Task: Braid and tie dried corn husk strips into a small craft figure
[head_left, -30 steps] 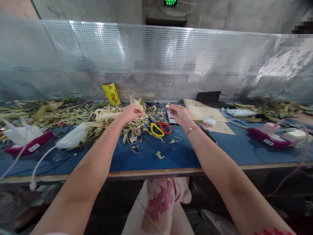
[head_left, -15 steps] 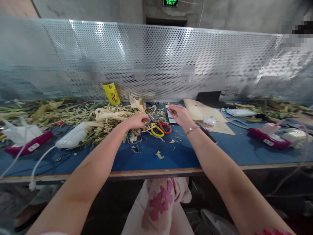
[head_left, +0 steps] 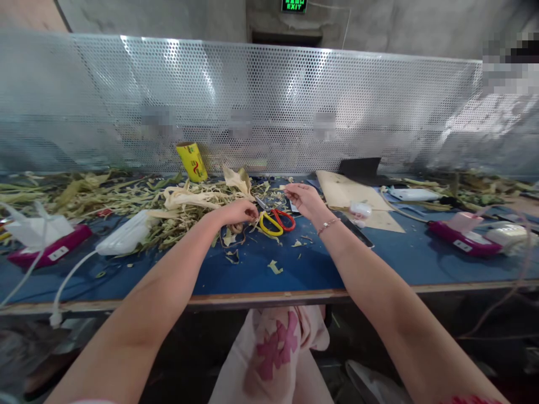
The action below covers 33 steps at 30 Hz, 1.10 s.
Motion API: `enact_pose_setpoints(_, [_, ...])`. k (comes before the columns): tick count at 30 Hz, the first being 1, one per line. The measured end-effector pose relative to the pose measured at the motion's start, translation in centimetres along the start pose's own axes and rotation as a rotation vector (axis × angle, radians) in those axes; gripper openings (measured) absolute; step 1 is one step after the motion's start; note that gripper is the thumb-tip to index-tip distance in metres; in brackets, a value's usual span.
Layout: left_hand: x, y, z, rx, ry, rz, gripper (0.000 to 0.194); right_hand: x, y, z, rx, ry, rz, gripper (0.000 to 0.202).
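One small, pale, flat scrap (head_left: 282, 187) is pinched in the fingertips of the bare right hand (head_left: 301, 197), above the blue tabletop (head_left: 307, 272); it looks light and fragile, probably best held by an edge. The bare left hand (head_left: 241, 211) curls beside yellow-and-red-handled metal scissors (head_left: 277, 221), its grip unclear. Dried, pale-green leaf strips (head_left: 191, 197) litter the surface before a perforated silvery screen (head_left: 269, 90) and grey wall (head_left: 168, 18).

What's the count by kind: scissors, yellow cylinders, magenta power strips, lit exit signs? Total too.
Scissors: 1 pair
Yellow cylinder: 1
Magenta power strips: 2
Lit exit sign: 1
Total: 5
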State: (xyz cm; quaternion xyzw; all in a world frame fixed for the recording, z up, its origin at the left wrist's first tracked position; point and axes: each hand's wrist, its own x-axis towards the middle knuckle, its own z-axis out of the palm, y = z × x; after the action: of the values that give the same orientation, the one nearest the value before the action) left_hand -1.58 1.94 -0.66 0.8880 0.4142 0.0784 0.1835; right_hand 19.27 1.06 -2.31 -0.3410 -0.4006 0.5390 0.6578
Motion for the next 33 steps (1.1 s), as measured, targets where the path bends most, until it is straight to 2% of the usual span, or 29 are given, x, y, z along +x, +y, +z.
enact_pose_setpoints(3, [-0.1, 0.2, -0.4, -0.073, 0.155, 0.013, 0.017, -0.1, 0.1, 0.1, 0.001, -0.026, 0.000, 0.011])
enact_pose_setpoints(7, [-0.2, 1.0, -0.5, -0.339, 0.310, -0.015, 0.015, -0.5, 0.1, 0.6, 0.010, -0.106, 0.006, 0.008])
enact_pose_setpoints(12, [0.3, 2.2, 0.6, -0.718, 0.308, 0.066, 0.007, -1.7, -0.5, 1.9, 0.012, -0.171, -0.014, 0.011])
enact_pose_setpoints(17, [0.7, 2.9, 1.6, -0.976, 0.304, 0.110, 0.015, -2.4, -0.8, 2.6, -0.024, -0.201, -0.087, 0.013])
enact_pose_setpoints(21, [0.6, 3.2, 1.8, -1.100, 0.251, 0.139, 0.020, -2.2, -0.4, 2.5, -0.140, -0.191, -0.239, 0.014])
enact_pose_setpoints(25, [0.5, 3.2, 1.8, -1.090, 0.233, 0.117, 0.023, -2.4, -0.3, 2.5, -0.427, -0.134, -0.481, 0.008])
enact_pose_setpoints(29, [0.7, 3.1, 2.1, -0.963, 0.300, 0.116, 0.021, -3.1, -0.5, 2.6, -0.716, -0.171, -0.744, 0.010])
enact_pose_setpoints(33, [0.8, 3.5, 2.5, -0.922, 0.367, 0.114, 0.019, -3.3, -0.6, 2.5, -0.854, -0.187, -0.864, 0.015])
